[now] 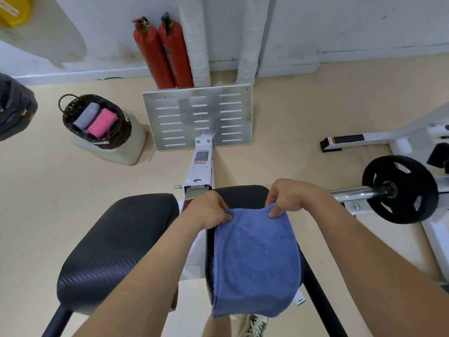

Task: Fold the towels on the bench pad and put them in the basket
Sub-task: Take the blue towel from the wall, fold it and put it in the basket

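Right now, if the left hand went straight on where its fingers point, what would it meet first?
Probably the right hand. The left hand points its fingers along the far edge of the blue towel, which both hands pinch; only towel lies between them. Depth looks equal, but one view cannot confirm.

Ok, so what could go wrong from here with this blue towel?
1. The left hand and right hand pinch only the far edge of the towel. Its near end hangs past the pad, so a pull could slide it off.
2. It nearly fills the pad's width, leaving little room to square the fold.
3. The basket already holds a grey towel and a pink towel and sits on a block, so a third may crowd it.
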Motion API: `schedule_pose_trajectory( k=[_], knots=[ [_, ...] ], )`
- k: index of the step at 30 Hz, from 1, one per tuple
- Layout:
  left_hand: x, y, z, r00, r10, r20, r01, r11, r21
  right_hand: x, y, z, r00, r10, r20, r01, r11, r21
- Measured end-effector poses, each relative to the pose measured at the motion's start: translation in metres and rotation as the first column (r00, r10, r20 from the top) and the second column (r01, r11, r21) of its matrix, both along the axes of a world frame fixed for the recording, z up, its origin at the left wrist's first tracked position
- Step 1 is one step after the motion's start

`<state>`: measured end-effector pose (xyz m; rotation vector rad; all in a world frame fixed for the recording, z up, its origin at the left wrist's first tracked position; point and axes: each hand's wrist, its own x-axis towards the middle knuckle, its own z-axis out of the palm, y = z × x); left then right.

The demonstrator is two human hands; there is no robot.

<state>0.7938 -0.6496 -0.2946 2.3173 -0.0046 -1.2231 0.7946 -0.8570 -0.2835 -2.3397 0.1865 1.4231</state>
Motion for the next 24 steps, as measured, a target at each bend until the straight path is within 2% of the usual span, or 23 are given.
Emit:
schedule_pose_trajectory(
  k=[2,4,7,9,12,17,21,24],
  knots=[
    [0.006,-0.001,-0.002,1.0,0.007,-0.003,-0.007,1.0,-0.018,0.005,0.004,0.0,1.0,-0.013,0.013,0.014,1.0,-0.005],
    [0.012,0.001,-0.006,0.994,0.103,0.022,-0.101,0.993,-0.067,0.01,0.006,-0.001,0.996,-0.066,0.056,0.066,0.998,-0.005],
    [0.024,0.004,-0.01,0.961,0.257,0.103,-0.241,0.96,-0.146,0.02,0.008,-0.005,0.961,-0.24,0.136,0.235,0.971,0.05],
    [0.032,0.003,-0.01,0.959,0.201,0.2,-0.18,0.977,-0.117,0.027,0.011,-0.004,0.914,-0.382,0.139,0.366,0.922,0.125],
    [0.038,-0.001,-0.003,0.936,0.096,0.338,-0.086,0.995,-0.047,0.033,0.013,0.001,0.865,-0.469,0.18,0.431,0.877,0.211],
    [0.028,0.003,0.022,0.845,0.111,0.524,-0.072,0.993,-0.094,0.019,0.008,0.027,0.783,-0.556,0.28,0.461,0.82,0.34],
    [0.005,0.01,0.056,0.736,0.198,0.647,-0.084,0.976,-0.203,-0.009,0.01,0.064,0.7,-0.558,0.445,0.381,0.82,0.428],
    [-0.016,0.014,0.082,0.641,0.237,0.73,-0.071,0.966,-0.25,-0.038,0.014,0.085,0.563,-0.54,0.626,0.324,0.841,0.433]
  ],
)
